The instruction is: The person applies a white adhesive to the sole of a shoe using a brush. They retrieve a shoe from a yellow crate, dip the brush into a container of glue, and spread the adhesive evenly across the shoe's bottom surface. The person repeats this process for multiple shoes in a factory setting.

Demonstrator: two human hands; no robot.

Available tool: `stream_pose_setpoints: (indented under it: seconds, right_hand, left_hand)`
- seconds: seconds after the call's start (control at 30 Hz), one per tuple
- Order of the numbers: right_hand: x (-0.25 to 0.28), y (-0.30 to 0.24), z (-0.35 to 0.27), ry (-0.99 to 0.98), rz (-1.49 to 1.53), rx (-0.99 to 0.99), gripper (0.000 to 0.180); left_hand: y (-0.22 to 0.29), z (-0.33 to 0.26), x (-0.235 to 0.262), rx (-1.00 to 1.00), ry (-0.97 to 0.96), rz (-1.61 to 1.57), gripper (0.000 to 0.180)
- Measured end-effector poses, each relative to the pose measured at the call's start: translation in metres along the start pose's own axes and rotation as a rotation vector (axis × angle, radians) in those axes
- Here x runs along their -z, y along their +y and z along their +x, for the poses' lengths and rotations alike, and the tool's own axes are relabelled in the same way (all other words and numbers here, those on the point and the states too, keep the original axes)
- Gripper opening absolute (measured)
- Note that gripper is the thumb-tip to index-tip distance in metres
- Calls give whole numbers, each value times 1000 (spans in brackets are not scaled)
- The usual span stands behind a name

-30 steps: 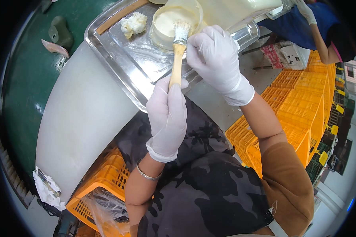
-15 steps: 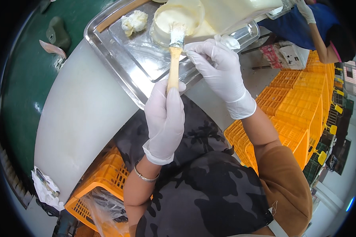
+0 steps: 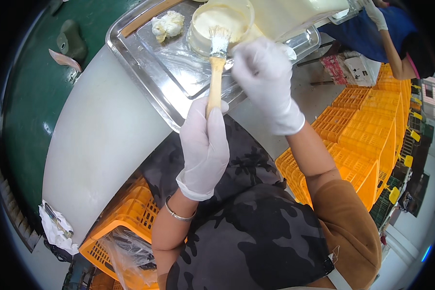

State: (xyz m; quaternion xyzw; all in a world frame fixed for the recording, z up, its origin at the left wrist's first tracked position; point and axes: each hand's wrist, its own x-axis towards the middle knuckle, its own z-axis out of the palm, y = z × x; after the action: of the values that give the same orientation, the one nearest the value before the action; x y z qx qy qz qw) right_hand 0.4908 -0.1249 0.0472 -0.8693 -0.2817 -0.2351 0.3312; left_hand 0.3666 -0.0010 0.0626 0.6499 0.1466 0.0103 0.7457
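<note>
My left hand [image 3: 204, 147], in a white glove, is wrapped round the wooden handle of a flat paintbrush [image 3: 215, 82]. The brush points away from me, its pale bristles over the near side of a round translucent tub [image 3: 193, 42] of cream-coloured paste. Just right of the brush, my gloved right hand [image 3: 265, 87] is raised with its fingers curled in. Motion blurs those fingers, and whatever may be between them is hidden. The tub stands in a shiny metal tray [image 3: 147, 79]. A crumpled, paste-stained white wad [image 3: 167, 25] lies in the tray, left of the tub.
A wooden strip [image 3: 150, 17] lies along the tray's far left side. A large cream container [image 3: 295, 17] is right of the tub. Pale curved table [image 3: 96, 125] at left; orange crates [image 3: 357, 135] stacked at right, another crate [image 3: 125, 217] below left. A co-worker's gloved hand [image 3: 374, 14] shows far right.
My right hand has drawn its fingers in and shifted slightly, now blurred beside the brush. My left hand keeps the brush in nearly the same place, while the whole view has shifted a little.
</note>
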Motion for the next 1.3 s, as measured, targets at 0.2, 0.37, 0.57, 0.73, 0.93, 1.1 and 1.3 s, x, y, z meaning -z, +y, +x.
stream_pose_setpoints:
  seconds: [0.2, 0.37, 0.57, 0.73, 0.93, 1.1, 1.3]
  right_hand:
    - [47, 7, -6, 75, -16, -69, 7]
    - [64, 71, -5, -6, -154, -92, 7]
    - [50, 57, -16, -176, -73, -277, 10]
    - [57, 51, -11, -278, -43, 31, 16]
    - [54, 3, -18, -50, 158, -166, 27]
    - [32, -7, -9, -52, 21, 139, 27]
    - [32, -13, 20, -106, -177, 269, 24]
  left_hand:
    - [-3, 0, 4, -216, 48, 253, 9]
    - [-2, 2, 1, -440, 133, 544, 15]
    - [-11, 5, 4, -615, 205, 744, 33]
    - [-10, 5, 4, -678, 205, 843, 36]
    - [20, -1, 3, 66, 81, -18, 24]
    - [30, -2, 0, 138, 66, -123, 24]
    - [27, -2, -2, 75, 77, -43, 22]
